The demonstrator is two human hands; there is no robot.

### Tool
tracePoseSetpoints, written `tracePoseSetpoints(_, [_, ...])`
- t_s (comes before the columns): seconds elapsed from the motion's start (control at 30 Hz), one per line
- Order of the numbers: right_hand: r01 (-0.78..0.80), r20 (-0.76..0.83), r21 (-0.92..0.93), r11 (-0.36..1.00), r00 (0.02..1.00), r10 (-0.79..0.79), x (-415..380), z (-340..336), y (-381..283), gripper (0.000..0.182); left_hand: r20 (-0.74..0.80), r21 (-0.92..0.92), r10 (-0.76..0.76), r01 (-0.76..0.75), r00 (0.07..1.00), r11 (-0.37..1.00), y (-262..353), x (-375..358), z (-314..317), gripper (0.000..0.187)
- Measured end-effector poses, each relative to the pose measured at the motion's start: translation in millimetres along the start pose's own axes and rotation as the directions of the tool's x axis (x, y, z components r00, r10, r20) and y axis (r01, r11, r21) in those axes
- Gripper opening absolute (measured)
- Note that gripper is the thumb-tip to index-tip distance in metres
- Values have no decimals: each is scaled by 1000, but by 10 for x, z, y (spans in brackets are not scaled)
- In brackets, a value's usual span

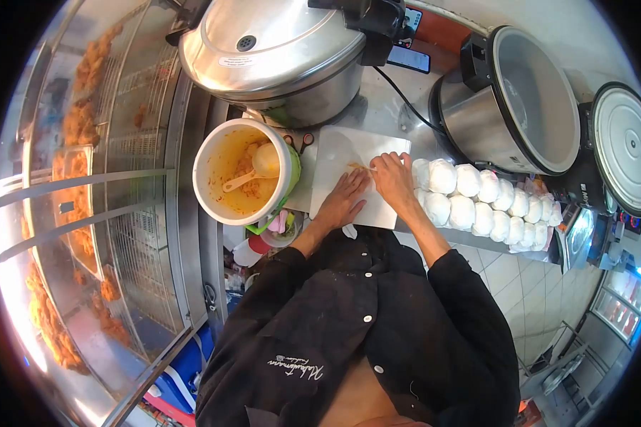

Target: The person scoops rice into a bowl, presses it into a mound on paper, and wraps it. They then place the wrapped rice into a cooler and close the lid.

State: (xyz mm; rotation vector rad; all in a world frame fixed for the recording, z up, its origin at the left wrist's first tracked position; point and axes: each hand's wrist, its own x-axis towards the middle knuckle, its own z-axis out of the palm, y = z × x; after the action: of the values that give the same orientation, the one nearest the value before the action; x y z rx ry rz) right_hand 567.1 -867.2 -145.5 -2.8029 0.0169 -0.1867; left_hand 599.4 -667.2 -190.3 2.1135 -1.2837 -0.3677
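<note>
White board point(335, 160) under both hands; shirt script point(295, 369) unreadable.

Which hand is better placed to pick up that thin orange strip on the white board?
Probably the right hand: its fingers already meet the strip. The left hand lies flat on the white board, just below it.

Single head cam, fisheye, steeply down, close over worktop point(377, 107).

Bright overhead light, strong fisheye warp, black corners; glare on my left glass display case point(107, 213), maybe blurring it.
</note>
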Motion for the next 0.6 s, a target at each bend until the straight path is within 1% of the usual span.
tracePoseSetpoints(0.07, [-23,9,0,1000,1000,23,60,-15,34,11,-13,-3,6,-6,1000,1000,-27,10,9,65])
tracePoseSetpoints(0.17, [-34,-11,-52,998,999,34,122,13,101,9,-21,-4,12,-12,1000,1000,-32,17,-2,64])
tracePoseSetpoints(0.23, [0,-43,28,1000,999,1,169,17,138,10,-20,-2,13,-13,1000,1000,-26,24,-11,63])
tracePoseSetpoints(0.27, [0,-43,28,1000,999,1,199,18,162,10,-25,-12,14,-14,1000,1000,-22,30,-14,62])
tracePoseSetpoints(0.33, [-89,114,205,975,991,66,249,13,184,17,-29,-24,14,-14,999,1000,-16,33,-26,60])
tracePoseSetpoints(0.37, [-89,115,205,975,991,66,265,22,176,17,-57,-58,8,-12,998,998,-16,37,-34,57])
tracePoseSetpoints(0.43, [-225,90,444,867,974,207,325,-13,94,30,-83,-91,-1,-7,997,996,-52,22,-14,53])
tracePoseSetpoints(0.5, [-253,110,413,875,967,228,338,46,88,32,-309,-104,-55,24,949,994,-101,26,-20,46])
tracePoseSetpoints(0.53, [-280,128,379,882,960,250,339,76,91,35,-308,-104,-54,23,950,994,-138,53,-33,46])
tracePoseSetpoints(0.57, [-283,130,379,881,959,252,325,100,99,35,-397,-105,-123,88,909,991,-185,94,-45,47])
tracePoseSetpoints(0.6, [-246,117,358,901,969,218,310,114,106,32,-483,-113,-188,152,855,982,-232,151,-60,49])
